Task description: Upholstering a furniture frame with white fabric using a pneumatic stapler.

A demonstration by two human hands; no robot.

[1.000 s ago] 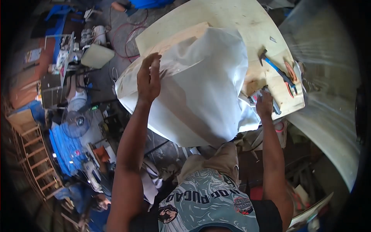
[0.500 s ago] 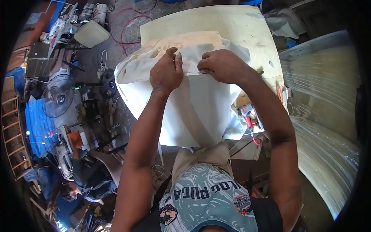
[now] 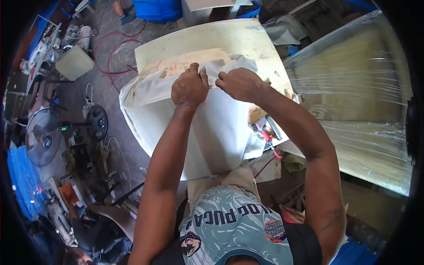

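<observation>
Here we have both hands on one white cloth, which is draped over a pale wooden board and hangs down its near edge toward our legs. Our left hand is closed, fingers curled tight on a fold of the cloth at its far edge; our right hand pinches the same edge just beside it, the two nearly touching. The cloth hides most of the board. To the right lie a red-handled tool and one large plastic-wrapped panel; to the left, on the floor, one fan and red cable.
</observation>
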